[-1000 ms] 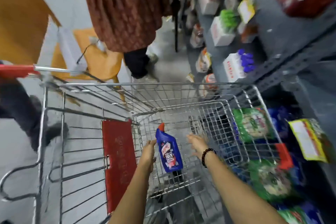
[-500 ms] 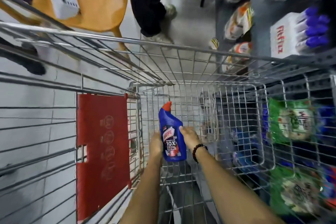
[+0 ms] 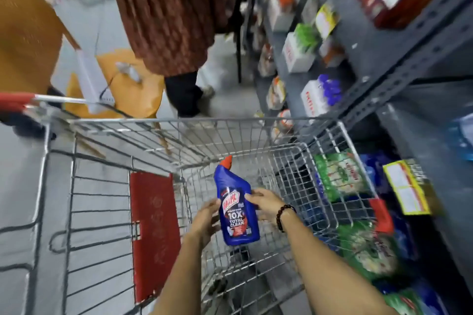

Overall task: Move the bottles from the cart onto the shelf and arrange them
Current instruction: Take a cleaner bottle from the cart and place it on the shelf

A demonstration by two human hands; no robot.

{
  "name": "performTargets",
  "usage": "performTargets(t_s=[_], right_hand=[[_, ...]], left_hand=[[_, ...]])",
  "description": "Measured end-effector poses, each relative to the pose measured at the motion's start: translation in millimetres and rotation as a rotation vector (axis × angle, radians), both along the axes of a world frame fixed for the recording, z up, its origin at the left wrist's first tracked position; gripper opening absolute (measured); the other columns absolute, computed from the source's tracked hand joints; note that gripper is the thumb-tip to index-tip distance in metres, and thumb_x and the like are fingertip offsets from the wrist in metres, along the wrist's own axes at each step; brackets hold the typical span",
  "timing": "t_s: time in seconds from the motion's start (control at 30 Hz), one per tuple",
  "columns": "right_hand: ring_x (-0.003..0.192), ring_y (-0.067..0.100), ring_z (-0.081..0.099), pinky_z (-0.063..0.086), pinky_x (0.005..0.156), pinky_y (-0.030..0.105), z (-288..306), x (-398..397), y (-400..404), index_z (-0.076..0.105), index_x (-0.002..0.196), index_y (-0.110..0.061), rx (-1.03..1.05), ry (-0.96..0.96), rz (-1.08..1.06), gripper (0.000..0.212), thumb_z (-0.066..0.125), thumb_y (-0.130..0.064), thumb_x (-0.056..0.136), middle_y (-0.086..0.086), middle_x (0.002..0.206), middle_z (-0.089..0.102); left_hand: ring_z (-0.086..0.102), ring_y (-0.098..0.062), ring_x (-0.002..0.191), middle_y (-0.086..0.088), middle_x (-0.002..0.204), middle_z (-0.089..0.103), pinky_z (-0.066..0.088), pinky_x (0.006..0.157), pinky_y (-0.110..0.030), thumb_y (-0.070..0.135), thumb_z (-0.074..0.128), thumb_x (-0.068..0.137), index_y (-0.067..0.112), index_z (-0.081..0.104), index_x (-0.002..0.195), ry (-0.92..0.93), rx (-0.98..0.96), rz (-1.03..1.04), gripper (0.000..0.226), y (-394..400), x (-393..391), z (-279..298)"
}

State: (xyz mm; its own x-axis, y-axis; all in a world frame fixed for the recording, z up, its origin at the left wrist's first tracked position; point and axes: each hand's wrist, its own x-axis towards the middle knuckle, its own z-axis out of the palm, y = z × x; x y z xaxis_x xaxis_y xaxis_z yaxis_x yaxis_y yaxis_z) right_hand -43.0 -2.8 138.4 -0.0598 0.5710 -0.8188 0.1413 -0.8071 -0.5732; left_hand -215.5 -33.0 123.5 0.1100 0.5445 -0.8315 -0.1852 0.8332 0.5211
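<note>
Far to the left of the left hand (image 3: 206, 220), the red handle (image 3: 15, 102) is cut off by the frame edge. Just left of that hand, a red flap (image 3: 153, 235) hangs in the cart (image 3: 184, 123); its markings are too faint to read. The left hand presses the blue bottle (image 3: 236, 208) from its left side, fingers partly hidden behind it. The bottle is held upright above the cart's wire floor, red cap away from the wrists. The right hand (image 3: 265, 203) grips the bottle's right edge, a bead bracelet (image 3: 282, 215) at its wrist. Right of this hand, the shelf (image 3: 399, 64) carries blurred green packets (image 3: 340, 174) seen through the wire.
</note>
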Motion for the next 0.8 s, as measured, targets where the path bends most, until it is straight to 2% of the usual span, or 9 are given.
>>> performTargets(t_s=[0.1, 0.17, 0.27, 0.33, 0.37, 0.43, 0.53, 0.63, 0.8], right_hand=[[0.085, 0.021, 0.061, 0.051, 0.07, 0.033, 68, 15, -7, 0.058, 0.087, -0.019, 0.099, 0.046, -0.061, 0.007, 0.063, -0.016, 0.084, 0.004, 0.093, 0.065], [0.075, 0.016, 0.062, 0.051, 0.065, 0.029, 121, 27, -18, 0.058, 0.088, -0.016, 0.216, 0.049, -0.084, 0.007, 0.064, -0.015, 0.084, 0.003, 0.087, 0.065], [0.061, 0.007, 0.064, 0.049, 0.059, 0.026, 197, 50, -41, 0.059, 0.089, -0.017, 0.418, 0.085, -0.154, 0.009, 0.063, -0.012, 0.083, -0.002, 0.077, 0.069], [0.063, 0.007, 0.066, 0.048, 0.065, 0.029, 246, 64, -62, 0.062, 0.091, -0.019, 0.557, 0.098, -0.195, 0.016, 0.067, -0.014, 0.078, -0.006, 0.076, 0.073], [0.066, 0.008, 0.066, 0.049, 0.066, 0.03, 271, 69, -74, 0.063, 0.094, -0.019, 0.629, 0.079, -0.213, 0.024, 0.072, -0.019, 0.071, -0.007, 0.077, 0.073], [0.068, 0.01, 0.065, 0.052, 0.062, 0.029, 321, 80, -101, 0.066, 0.095, -0.019, 0.783, 0.048, -0.246, 0.046, 0.083, -0.03, 0.054, -0.006, 0.081, 0.074], [0.067, 0.009, 0.065, 0.05, 0.056, 0.023, 389, 87, -145, 0.066, 0.093, -0.019, 0.975, 0.037, -0.265, 0.058, 0.087, -0.038, 0.043, -0.01, 0.083, 0.074], [0.069, 0.005, 0.068, 0.055, 0.051, 0.02, 438, 93, -191, 0.062, 0.099, -0.018, 1.129, -0.017, -0.287, 0.071, 0.087, -0.047, 0.039, -0.011, 0.084, 0.075], [0.069, 0.003, 0.069, 0.055, 0.051, 0.017, 468, 113, -269, 0.058, 0.099, -0.017, 1.209, -0.15, -0.35, 0.07, 0.087, -0.043, 0.041, -0.012, 0.08, 0.075]], left_hand=[[0.058, -0.015, 0.072, 0.006, 0.08, 0.067, 0.045, 0.064, -0.029, 0.027, 0.05, 0.092, 0.02, 0.058, 0.098, -0.092, 0.143, -0.111, 0.012, 12, -2, 51], [0.063, -0.014, 0.069, 0.009, 0.076, 0.071, 0.048, 0.066, -0.029, 0.027, 0.053, 0.09, 0.021, 0.058, 0.092, -0.147, 0.266, -0.211, 0.008, 20, 1, 93], [0.064, -0.005, 0.055, 0.01, 0.067, 0.07, 0.048, 0.055, -0.022, 0.032, 0.069, 0.076, 0.021, 0.057, 0.087, -0.237, 0.478, -0.382, 0.019, 29, 10, 170], [0.063, -0.005, 0.054, 0.008, 0.068, 0.07, 0.047, 0.054, -0.022, 0.041, 0.082, 0.053, 0.021, 0.06, 0.086, -0.261, 0.65, -0.487, 0.045, 35, 21, 222], [0.064, -0.006, 0.055, 0.006, 0.071, 0.071, 0.048, 0.054, -0.022, 0.04, 0.083, 0.048, 0.021, 0.061, 0.087, -0.277, 0.732, -0.529, 0.049, 34, 28, 249], [0.064, -0.007, 0.054, 0.004, 0.07, 0.072, 0.051, 0.052, -0.021, 0.032, 0.077, 0.056, 0.021, 0.06, 0.088, -0.345, 0.868, -0.615, 0.038, 27, 44, 301], [0.065, -0.006, 0.05, 0.006, 0.064, 0.073, 0.051, 0.046, -0.019, 0.021, 0.079, 0.061, 0.022, 0.062, 0.087, -0.49, 1.029, -0.726, 0.031, 3, 64, 373], [0.067, -0.007, 0.053, 0.004, 0.067, 0.074, 0.053, 0.044, -0.019, 0.04, 0.085, 0.047, 0.023, 0.061, 0.093, -0.617, 1.144, -0.814, 0.054, -27, 81, 424], [0.07, -0.007, 0.063, 0.004, 0.076, 0.076, 0.057, 0.05, -0.022, 0.037, 0.082, 0.052, 0.022, 0.063, 0.102, -0.741, 1.186, -0.987, 0.055, -71, 125, 452]])
